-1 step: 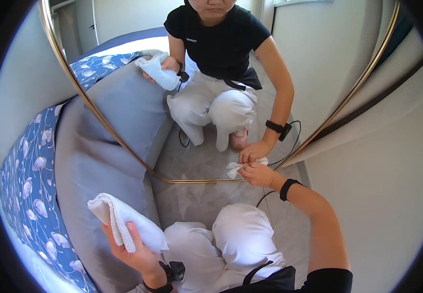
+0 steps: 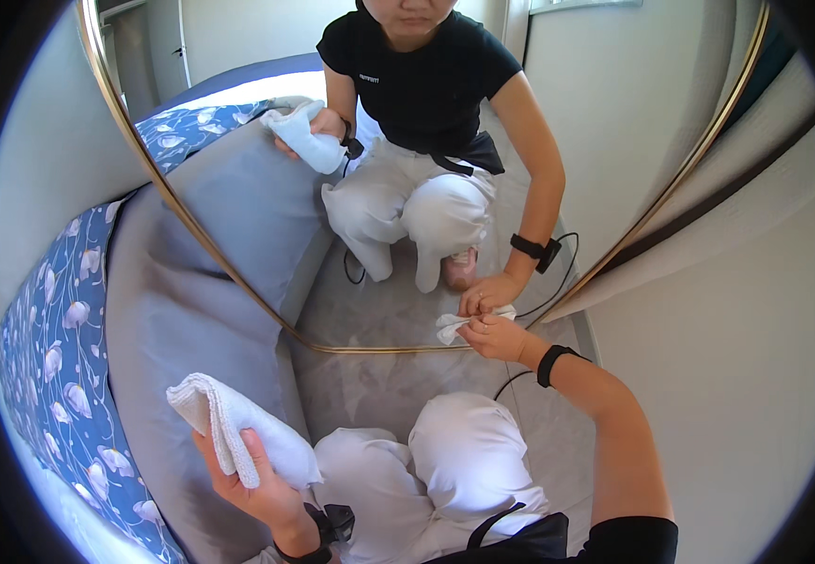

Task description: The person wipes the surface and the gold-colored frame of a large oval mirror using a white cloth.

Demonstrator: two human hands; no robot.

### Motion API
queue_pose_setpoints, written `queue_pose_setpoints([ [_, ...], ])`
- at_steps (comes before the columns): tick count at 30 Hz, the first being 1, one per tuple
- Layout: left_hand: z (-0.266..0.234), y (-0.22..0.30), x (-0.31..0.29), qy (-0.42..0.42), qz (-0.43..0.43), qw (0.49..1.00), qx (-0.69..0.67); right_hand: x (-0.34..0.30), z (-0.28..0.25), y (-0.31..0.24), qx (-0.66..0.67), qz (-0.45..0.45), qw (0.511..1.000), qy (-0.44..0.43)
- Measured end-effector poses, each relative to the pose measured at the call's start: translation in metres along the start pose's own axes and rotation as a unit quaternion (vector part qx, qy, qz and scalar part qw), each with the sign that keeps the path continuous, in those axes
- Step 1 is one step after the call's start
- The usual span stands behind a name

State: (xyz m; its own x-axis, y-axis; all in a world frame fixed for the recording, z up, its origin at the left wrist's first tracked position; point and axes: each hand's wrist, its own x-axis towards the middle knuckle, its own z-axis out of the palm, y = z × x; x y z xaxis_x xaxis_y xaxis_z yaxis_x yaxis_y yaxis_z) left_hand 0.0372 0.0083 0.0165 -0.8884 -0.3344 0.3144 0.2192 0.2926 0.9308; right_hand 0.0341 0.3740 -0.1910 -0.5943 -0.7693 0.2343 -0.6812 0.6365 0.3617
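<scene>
A large mirror point(image 2: 370, 235) with a thin gold rim stands in front of me. My right hand point(image 2: 495, 336) is closed on a crumpled white cloth point(image 2: 449, 335) and presses it against the glass low down, just above the bottom rim. The fingers cover part of the cloth. Its reflection meets it there. On the lower left, my left hand point(image 2: 271, 498) grips a folded white towel point(image 2: 262, 428), thumb on the near side, in the air beside my knee and away from the mirror.
A grey upholstered bed side point(image 2: 191, 310) runs along the left, with blue floral bedding point(image 2: 69, 376) over it. My knees point(image 2: 469, 437) are bent low over grey floor tiles point(image 2: 351, 385). A pale wall point(image 2: 708, 338) and a light curtain point(image 2: 699, 226) stand on the right. A black cable point(image 2: 513, 378) shows near the mirror.
</scene>
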Motion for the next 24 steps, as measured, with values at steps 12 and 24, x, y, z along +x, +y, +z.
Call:
queue_pose_setpoints([
  [12,0.002,-0.004,-0.01,-0.017,0.031,0.999,-0.019,0.145,-0.23,0.141,-0.147,0.404,0.791,0.435],
  [24,-0.004,0.002,-0.003,-0.002,0.026,0.998,-0.053,0.247,-0.163,0.091,-0.076,0.207,0.903,0.369],
])
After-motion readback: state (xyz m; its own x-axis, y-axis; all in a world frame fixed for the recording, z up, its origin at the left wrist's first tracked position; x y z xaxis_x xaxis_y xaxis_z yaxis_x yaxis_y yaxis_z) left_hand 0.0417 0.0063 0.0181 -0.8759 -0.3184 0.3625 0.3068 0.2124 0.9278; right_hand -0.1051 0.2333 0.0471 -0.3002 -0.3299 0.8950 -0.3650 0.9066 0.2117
